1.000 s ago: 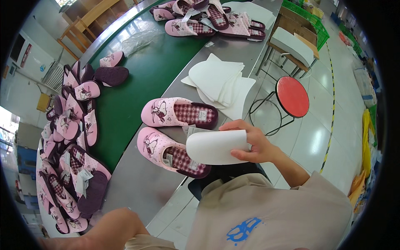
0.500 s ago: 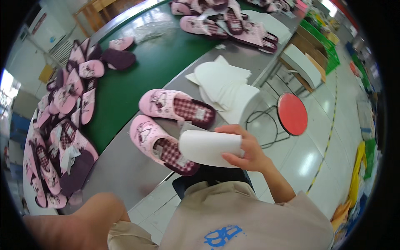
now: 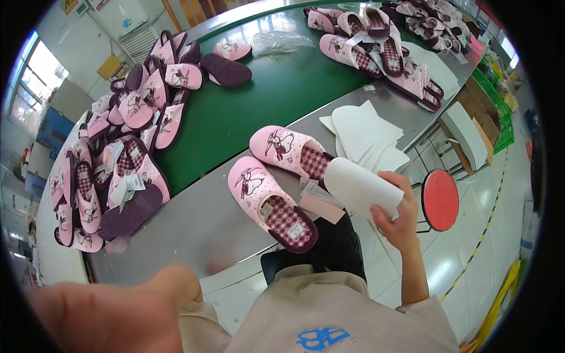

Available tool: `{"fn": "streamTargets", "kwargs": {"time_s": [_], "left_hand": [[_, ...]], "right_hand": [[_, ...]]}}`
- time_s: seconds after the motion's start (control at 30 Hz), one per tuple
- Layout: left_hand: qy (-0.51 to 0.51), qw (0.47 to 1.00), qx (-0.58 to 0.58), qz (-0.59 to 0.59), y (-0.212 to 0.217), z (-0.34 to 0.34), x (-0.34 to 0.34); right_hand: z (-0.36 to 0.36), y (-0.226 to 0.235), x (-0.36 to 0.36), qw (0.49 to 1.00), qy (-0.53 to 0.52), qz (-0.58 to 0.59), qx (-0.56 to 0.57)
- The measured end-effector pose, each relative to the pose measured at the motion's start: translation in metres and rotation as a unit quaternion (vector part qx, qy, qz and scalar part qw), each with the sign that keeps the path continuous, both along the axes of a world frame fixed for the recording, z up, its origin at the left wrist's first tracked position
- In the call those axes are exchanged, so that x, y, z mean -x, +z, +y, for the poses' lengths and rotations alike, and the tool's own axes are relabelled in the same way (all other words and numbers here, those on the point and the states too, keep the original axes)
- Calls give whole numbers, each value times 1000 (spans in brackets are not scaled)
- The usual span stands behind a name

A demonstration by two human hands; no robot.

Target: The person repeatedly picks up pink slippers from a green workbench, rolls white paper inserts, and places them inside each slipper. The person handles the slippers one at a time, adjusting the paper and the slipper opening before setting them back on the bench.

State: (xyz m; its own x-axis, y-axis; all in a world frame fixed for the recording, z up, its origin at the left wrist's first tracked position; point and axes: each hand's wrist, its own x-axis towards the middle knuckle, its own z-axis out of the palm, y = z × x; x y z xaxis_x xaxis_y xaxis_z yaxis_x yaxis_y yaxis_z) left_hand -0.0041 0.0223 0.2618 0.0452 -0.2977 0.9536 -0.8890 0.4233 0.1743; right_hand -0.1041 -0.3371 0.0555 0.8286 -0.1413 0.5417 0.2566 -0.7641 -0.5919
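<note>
My right hand (image 3: 401, 216) grips a curved white paper insert (image 3: 360, 187) by its near end, fingers and thumb on either side. The insert's rounded front end overlaps the heel of the far pink slipper (image 3: 282, 145); whether it touches the insole I cannot tell. Beside it lies the near pink slipper (image 3: 250, 183), with a checked maroon insole and a printed animal figure. A paper tag (image 3: 321, 207) hangs between the heels of the pair. At the lower left, close and blurred, is my left hand (image 3: 118, 315); its fingers are too smeared to read.
White inserts (image 3: 368, 138) lie fanned out right of the pair on the metal table edge (image 3: 194, 235). Slipper heaps stand at the left (image 3: 135, 106) and far right (image 3: 376, 47) of the green tabletop (image 3: 235, 112). A red stool (image 3: 440, 200) stands right of the table.
The view has shifted, so the table and slippers appear farther right. My right hand has brought the insert from over the near slipper's heel to the far slipper's heel. The tag is now exposed.
</note>
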Motion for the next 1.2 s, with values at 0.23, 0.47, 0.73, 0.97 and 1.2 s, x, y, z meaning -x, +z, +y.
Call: {"fn": "streamTargets", "kwargs": {"time_s": [0.23,0.47,0.73,0.97,1.2], "left_hand": [[209,962,-127,118,-92,-50,-85],[239,859,-435,122,-199,-85,-180],[178,834,-466,234,-252,-102,-201],[178,838,-451,248,-258,-103,-204],[185,847,-443,229,-258,-104,-203]], "right_hand": [[8,4,-45,999,24,34,29],[10,-10,-75,997,43,67,-18],[9,-32,-91,997,36,37,59],[28,-42,-106,982,126,-34,139],[41,-46,-138,978,35,21,204]]}}
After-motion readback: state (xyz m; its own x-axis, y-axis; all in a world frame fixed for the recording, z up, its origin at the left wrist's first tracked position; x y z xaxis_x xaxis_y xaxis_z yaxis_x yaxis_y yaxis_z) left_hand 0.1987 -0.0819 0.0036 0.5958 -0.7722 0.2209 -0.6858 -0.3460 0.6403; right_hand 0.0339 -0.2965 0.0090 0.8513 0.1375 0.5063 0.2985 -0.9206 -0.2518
